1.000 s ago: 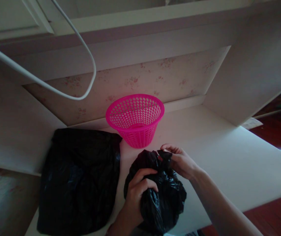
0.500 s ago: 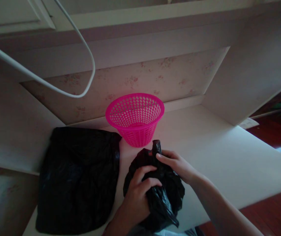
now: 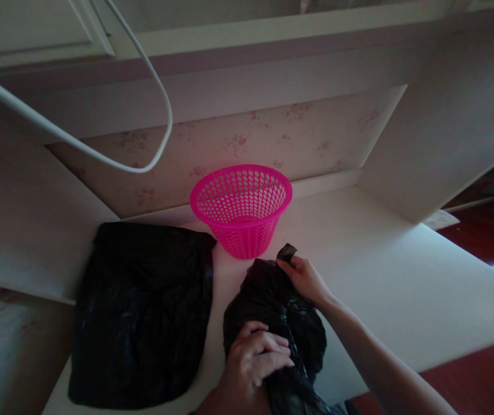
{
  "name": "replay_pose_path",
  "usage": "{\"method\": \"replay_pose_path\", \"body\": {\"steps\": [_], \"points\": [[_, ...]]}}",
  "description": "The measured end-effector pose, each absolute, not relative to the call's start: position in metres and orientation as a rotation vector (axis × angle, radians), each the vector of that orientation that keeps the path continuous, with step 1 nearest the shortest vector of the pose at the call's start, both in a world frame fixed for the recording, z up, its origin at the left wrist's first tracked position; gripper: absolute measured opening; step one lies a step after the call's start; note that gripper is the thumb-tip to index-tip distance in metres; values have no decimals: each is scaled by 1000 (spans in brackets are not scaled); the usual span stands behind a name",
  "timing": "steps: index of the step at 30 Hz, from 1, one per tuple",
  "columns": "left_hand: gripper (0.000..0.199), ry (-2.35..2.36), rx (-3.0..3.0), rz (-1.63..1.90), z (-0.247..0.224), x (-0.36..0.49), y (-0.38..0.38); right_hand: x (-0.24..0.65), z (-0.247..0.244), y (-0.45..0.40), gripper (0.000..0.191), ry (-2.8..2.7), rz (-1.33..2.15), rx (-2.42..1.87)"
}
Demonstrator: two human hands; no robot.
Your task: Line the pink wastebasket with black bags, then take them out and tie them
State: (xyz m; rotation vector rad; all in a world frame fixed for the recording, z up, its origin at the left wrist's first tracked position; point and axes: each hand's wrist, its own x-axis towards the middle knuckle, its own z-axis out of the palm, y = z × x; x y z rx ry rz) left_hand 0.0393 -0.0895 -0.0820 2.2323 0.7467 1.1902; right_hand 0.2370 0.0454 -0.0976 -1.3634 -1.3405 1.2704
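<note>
A crumpled black plastic bag (image 3: pixel 268 294) bulges over the near edge of the white surface, low in the view. My right hand (image 3: pixel 305 279) pinches a twisted end of it at the top. Lower down, my left hand (image 3: pixel 257 360) curls over the bag, gripping its near part. What lies inside the bag is hidden. Just beyond stands a bright pink perforated plastic basket (image 3: pixel 247 239), upright, with nothing visible in it. To the left, a second black plastic bag (image 3: pixel 143 317) lies spread out flat.
The white tabletop (image 3: pixel 385 276) stretches right, with upright panels (image 3: pixel 449 115) at both sides and a floral-papered wall (image 3: pixel 238 144) behind. A white cable (image 3: pixel 151 161) loops down at upper left. Dark red wooden floor (image 3: pixel 480 369) shows at right.
My right hand has drawn the bag's top end slightly up and right. My left hand has slid down toward me along the bag. The basket and the flat bag stay put.
</note>
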Motion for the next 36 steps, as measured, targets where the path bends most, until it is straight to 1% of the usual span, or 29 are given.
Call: {"method": "replay_pose_path", "body": {"steps": [2,5,8,10,13,15,18,21,24,25,27,31,33,36], "points": [[30,814,2113,1153,-78,39,-91,238,-88,42,45,-1365,1198,-1353],[29,984,1921,1077,-63,38,-85,241,-60,31,29,-1446,1100,-1245],[27,1143,1765,1188,-50,39,-68,241,-27,18,16,-1638,1000,-1007],[26,1139,1741,1206,-42,41,-53,238,-11,8,20,-1720,963,-910],[27,976,1759,1098,-30,46,-37,235,-2,-7,23,-1681,1074,-981],[30,948,1763,1089,-23,48,-31,237,-6,-18,26,-1509,1138,-1046],[34,999,1750,1161,-16,49,-28,245,-19,-35,24,-1267,1055,-1057],[38,1006,1718,1213,-14,53,-27,249,-35,-52,20,-1489,1033,-1081],[45,965,1738,1248,-12,61,-27,240,-44,-60,37,-1715,1018,-1126],[47,953,1760,1257,-11,65,-27,236,-46,-61,37,-1713,1004,-1143],[44,968,1813,1260,-6,72,-27,227,-48,-60,30,-1678,944,-1174],[31,1092,1865,1235,5,85,-28,223,-52,-56,17,-1700,743,-1308],[34,1088,1871,1219,9,92,-28,228,-57,-53,16,-1677,723,-1328],[50,985,1894,1204,10,98,-31,243,-63,-47,18,-1613,820,-1193]]}}
